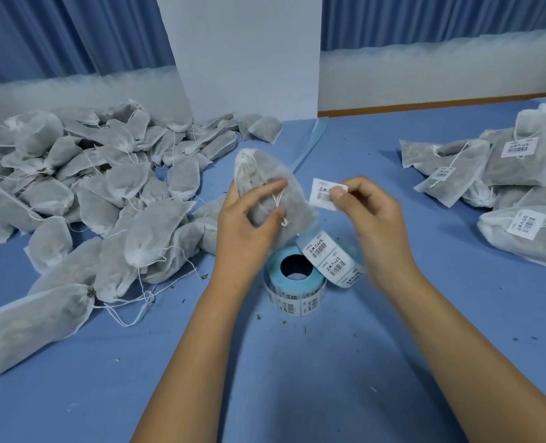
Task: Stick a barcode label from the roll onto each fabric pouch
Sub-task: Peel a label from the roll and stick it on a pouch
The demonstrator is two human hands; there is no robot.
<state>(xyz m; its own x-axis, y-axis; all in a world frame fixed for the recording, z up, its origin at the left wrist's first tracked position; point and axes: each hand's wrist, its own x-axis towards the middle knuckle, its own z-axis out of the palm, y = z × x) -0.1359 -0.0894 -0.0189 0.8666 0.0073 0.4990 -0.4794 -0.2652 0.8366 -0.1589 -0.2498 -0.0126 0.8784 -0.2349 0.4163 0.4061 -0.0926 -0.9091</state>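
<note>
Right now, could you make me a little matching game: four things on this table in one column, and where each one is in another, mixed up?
Things:
1. peeled label
2. label roll
3. unlabelled pouches
4. labelled pouches

Places:
A. heaped on the table's left side
B. standing on the table below the hands
C. pinched in the right hand
D. piled on the table's right side

Pairs: 1-C, 2-B, 3-A, 4-D

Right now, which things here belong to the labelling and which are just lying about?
In use: held pouch, peeled label, label roll, unlabelled pile, labelled pile, both hands.
Lying about: backing strip, white board, scattered crumbs.
</note>
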